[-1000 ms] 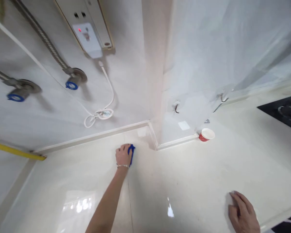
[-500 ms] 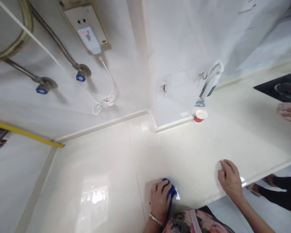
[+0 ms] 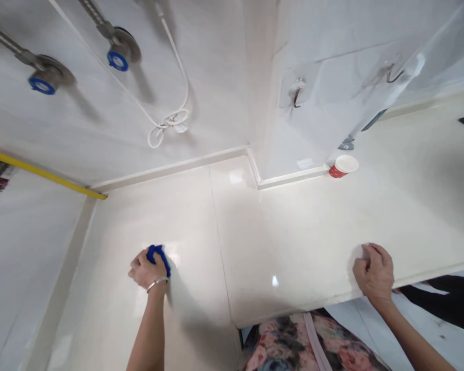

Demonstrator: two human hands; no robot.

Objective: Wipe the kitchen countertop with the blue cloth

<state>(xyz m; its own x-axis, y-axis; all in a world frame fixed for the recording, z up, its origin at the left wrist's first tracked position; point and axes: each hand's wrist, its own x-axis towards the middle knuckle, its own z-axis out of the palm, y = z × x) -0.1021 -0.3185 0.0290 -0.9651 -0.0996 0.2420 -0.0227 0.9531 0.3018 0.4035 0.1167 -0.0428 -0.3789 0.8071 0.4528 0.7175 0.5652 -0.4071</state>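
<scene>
Cream countertop (image 3: 301, 226) | left hand (image 3: 147, 269) fingers curled around blue cloth (image 3: 157, 254) | right hand (image 3: 374, 272) fingers loosely bent, resting on counter edge

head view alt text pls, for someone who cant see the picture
A person's left hand presses a blue cloth onto a glossy cream countertop, while the right hand rests, fingers curled, near its front edge. A red paper cup stands by the wall, which carries blue-capped valves.
</scene>
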